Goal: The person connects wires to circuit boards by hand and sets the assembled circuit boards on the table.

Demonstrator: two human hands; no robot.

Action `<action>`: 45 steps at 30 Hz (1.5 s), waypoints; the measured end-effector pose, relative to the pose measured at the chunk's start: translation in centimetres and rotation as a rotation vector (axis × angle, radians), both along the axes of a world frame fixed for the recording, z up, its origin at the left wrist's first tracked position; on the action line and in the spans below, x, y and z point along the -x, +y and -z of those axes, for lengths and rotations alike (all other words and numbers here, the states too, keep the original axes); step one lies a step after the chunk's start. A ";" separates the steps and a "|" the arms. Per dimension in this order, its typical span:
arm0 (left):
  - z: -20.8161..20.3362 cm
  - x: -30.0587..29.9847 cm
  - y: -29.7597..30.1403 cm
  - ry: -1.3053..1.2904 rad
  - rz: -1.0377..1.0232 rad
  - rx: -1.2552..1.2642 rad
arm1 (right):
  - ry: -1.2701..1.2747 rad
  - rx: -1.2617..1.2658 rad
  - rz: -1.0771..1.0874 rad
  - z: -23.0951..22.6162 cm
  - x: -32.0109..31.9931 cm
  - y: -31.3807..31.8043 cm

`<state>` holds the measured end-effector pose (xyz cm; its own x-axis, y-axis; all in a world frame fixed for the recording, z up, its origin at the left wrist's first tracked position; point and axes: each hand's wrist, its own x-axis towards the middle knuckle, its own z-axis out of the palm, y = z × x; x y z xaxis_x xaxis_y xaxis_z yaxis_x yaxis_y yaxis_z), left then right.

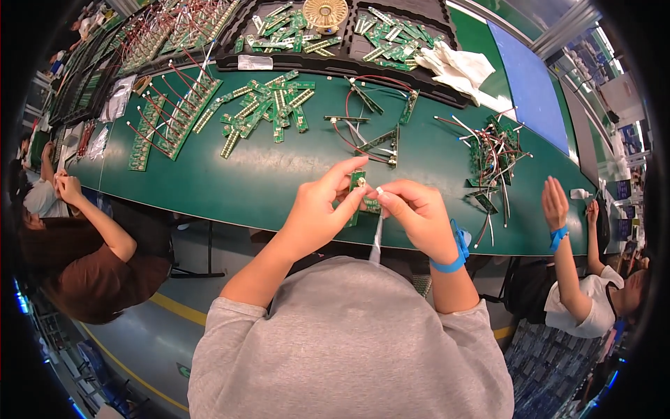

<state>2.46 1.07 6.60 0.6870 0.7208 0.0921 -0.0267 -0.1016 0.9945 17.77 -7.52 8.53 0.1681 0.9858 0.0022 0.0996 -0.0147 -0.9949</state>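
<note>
Currently, head view only. Left hand [317, 206] pinches a small green circuit board [357, 183] between thumb and fingertips, held upright just above the near edge of the green table [209, 185]. Right hand [415, 213] is closed in a narrow pinch on a thin white wire [377, 234], whose upper end meets the board's right edge; the wire hangs down between the two hands toward the grey shirt. A blue wrist strap [455, 255] circles the right wrist. Both hands nearly touch at the board.

On the table beyond the hands: a loose pile of green board strips [269, 108] left of centre, a few boards joined by red and white wires [370, 129] in the middle, and a tangled heap of wired boards [492, 157] to the right. Black trays [349, 59] along the far edge hold more boards; a round brass-coloured disc [325, 12] sits among them. White cloth gloves [457, 66] lie at the trays' right end, beside a blue mat [534, 87].

Co-workers: a person in brown at left, hands [63, 185] raised near the table edge; a person in white at right, one hand [556, 202] lifted, open, with a blue band.
</note>
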 end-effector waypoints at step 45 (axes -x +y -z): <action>0.5 0.1 2.9 0.395 0.293 -0.349 | -0.712 -0.117 0.013 0.6 -0.5 0.9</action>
<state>2.39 4.02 6.15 0.8830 0.4692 -0.0137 0.2618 -0.4681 0.8440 18.26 -6.64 7.94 0.0985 0.9702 0.2213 0.7247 0.0824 -0.6841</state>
